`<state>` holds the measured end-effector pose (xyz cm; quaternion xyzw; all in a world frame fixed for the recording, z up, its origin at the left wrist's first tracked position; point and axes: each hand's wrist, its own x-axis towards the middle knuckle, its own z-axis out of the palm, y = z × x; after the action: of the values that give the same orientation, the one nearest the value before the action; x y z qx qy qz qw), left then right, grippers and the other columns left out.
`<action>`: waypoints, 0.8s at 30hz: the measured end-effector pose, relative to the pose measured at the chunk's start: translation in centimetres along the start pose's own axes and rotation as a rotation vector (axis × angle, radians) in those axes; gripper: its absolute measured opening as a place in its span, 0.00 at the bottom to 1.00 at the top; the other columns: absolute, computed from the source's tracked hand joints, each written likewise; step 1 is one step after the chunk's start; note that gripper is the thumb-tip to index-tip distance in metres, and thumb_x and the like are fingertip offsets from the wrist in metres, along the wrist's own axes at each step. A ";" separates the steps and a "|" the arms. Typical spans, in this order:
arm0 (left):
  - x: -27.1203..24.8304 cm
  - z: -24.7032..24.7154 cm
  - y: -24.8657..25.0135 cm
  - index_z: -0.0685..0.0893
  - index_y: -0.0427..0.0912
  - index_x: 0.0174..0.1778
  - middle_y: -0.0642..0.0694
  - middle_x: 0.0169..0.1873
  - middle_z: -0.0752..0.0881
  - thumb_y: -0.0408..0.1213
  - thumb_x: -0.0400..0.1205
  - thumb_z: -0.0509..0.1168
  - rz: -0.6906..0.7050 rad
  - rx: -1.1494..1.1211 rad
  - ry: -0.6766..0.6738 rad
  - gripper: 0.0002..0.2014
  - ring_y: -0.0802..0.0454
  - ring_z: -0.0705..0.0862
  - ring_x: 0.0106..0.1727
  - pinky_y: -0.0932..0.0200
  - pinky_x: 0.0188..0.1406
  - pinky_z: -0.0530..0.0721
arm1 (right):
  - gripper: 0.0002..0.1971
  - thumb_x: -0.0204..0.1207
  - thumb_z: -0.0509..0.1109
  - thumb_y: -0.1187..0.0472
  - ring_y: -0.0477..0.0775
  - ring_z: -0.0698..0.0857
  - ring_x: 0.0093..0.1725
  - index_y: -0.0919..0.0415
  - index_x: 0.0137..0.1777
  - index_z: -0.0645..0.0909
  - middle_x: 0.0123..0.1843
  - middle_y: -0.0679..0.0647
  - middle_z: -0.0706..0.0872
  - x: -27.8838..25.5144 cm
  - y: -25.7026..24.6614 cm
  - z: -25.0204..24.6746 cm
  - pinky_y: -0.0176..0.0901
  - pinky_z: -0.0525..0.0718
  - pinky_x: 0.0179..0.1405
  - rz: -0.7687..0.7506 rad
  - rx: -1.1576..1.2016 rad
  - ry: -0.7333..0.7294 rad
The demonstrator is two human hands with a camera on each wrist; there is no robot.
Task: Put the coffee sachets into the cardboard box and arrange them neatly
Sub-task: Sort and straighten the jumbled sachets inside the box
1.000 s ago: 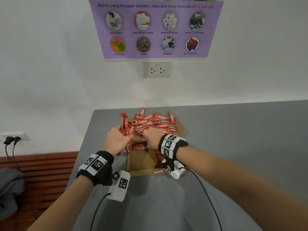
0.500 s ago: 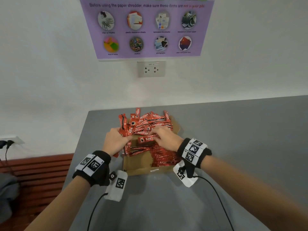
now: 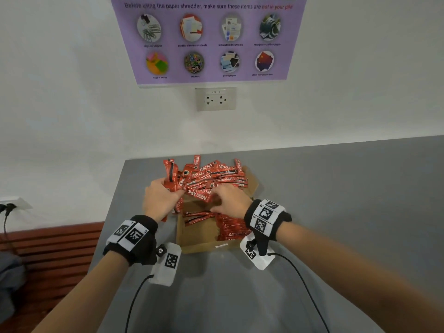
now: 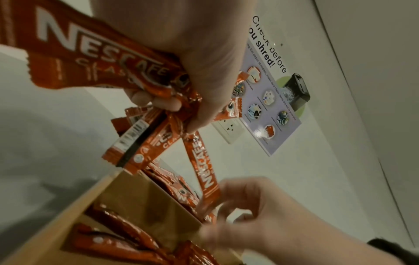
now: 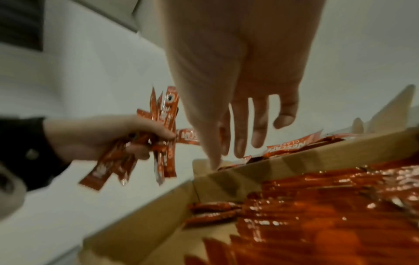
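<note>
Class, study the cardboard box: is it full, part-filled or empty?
Part-filled. The cardboard box holds packed coffee sachets along its right side, while bare cardboard floor shows on its left.

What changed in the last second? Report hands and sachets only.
The right hand shifted rightward off the middle of the cardboard box; its fingers now meet a sachet slanting from the bundle in the left hand, grip unclear. The left hand keeps gripping that bundle; the loose pile and stacked row stayed.

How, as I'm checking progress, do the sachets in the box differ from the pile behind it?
The sachets in the box lie side by side in a tidy row; the pile beyond it is jumbled, pointing many ways. The boxed ones lie low; the pile heaps up. Both are red sticks.
</note>
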<state>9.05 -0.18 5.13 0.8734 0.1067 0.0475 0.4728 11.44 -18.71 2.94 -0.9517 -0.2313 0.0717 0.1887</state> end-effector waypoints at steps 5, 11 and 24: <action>0.6 -0.8 -0.5 0.84 0.45 0.42 0.48 0.34 0.88 0.38 0.75 0.72 -0.014 0.092 0.053 0.04 0.48 0.87 0.38 0.48 0.47 0.87 | 0.16 0.69 0.76 0.51 0.55 0.84 0.51 0.59 0.52 0.82 0.50 0.53 0.87 1.0 -1.3 0.9 0.49 0.83 0.48 -0.028 -0.198 -0.077; 1.0 -1.4 -0.6 0.83 0.44 0.45 0.49 0.36 0.87 0.38 0.76 0.71 -0.017 0.073 0.101 0.05 0.53 0.85 0.37 0.53 0.44 0.84 | 0.18 0.67 0.77 0.49 0.56 0.82 0.48 0.59 0.50 0.82 0.46 0.53 0.85 1.8 -2.5 0.8 0.50 0.75 0.51 -0.042 -0.382 -0.226; 1.7 -1.2 -0.9 0.81 0.47 0.42 0.52 0.33 0.85 0.39 0.77 0.71 -0.015 0.030 0.090 0.05 0.51 0.87 0.38 0.51 0.46 0.86 | 0.06 0.76 0.65 0.69 0.63 0.85 0.49 0.65 0.50 0.82 0.49 0.60 0.86 2.8 -3.6 0.1 0.45 0.75 0.37 -0.036 -0.415 -0.153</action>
<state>10.33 1.63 4.96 0.8764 0.1352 0.0815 0.4549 12.35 -14.42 4.12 -0.9576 -0.2718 0.0912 -0.0280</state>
